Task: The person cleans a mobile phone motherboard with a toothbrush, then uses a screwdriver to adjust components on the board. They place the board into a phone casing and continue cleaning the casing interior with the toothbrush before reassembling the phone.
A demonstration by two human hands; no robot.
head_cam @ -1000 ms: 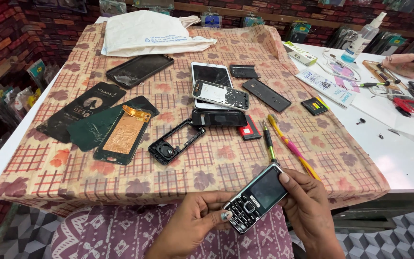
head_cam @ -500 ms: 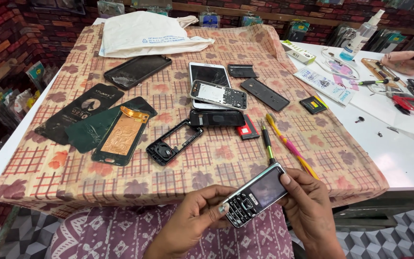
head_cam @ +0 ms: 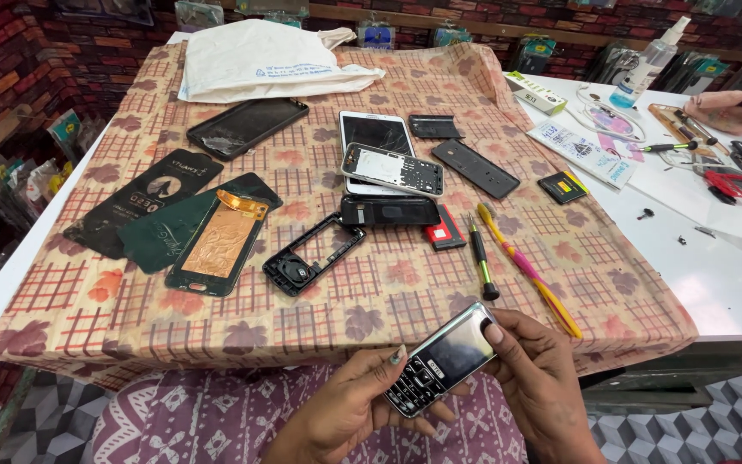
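A silver keypad phone [head_cam: 441,358] is held just off the near edge of the tabletop [head_cam: 732,275], above the lap. The left hand [head_cam: 345,411] is curled under its keypad end; the right hand [head_cam: 538,378] is closed around its screen end. At the far edge a white cloth bag [head_cam: 259,60] is laid; near the far right corner a small white-and-green box [head_cam: 534,92] and a pale printed leaflet [head_cam: 581,150] are seen

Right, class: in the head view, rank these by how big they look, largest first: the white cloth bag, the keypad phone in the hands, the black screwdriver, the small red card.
1. White cloth bag
2. Keypad phone, though it is nearest the camera
3. Black screwdriver
4. Small red card
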